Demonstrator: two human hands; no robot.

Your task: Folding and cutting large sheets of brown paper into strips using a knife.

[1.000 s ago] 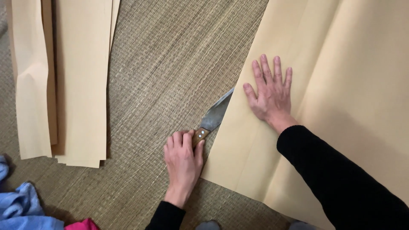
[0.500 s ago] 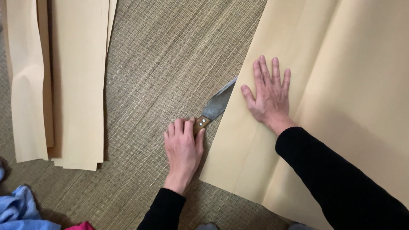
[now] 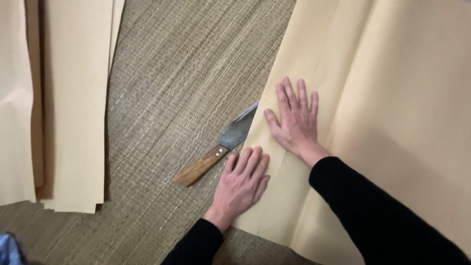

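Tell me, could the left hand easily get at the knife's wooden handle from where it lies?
Probably yes. The left hand lies flat on the paper sheet's edge, beside the wooden handle, which lies bare on the woven mat, nothing between.

We see matt, smooth tan paper (image 3: 392,98), a knife (image 3: 223,152) with dull grey metal blade and brown wooden handle, and a rough woven mat (image 3: 186,73).
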